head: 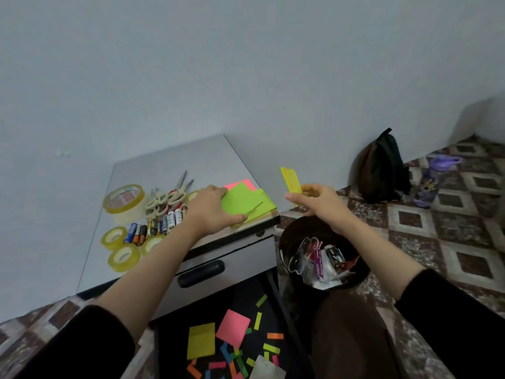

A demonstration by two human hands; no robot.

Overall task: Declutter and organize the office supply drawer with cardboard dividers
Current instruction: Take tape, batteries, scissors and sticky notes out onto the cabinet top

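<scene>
Pinching narrow yellow paper pad [291, 181] upright, right hand [319, 203], beside grey metal cabinet [169, 165]; pressing green paper stack [243, 203] atop, left hand [210, 209] flat.

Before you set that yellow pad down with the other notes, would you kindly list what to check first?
1. Right hand holds yellow pad: ok.
2. Left hand steadies green notes on cabinet top: ok.
3. Pad clear of the open bin below: cannot tell.
4. Drawer emptied: not ok, loose notes lie inside.
5. Bare space on the top behind the scissors: ok.
</scene>
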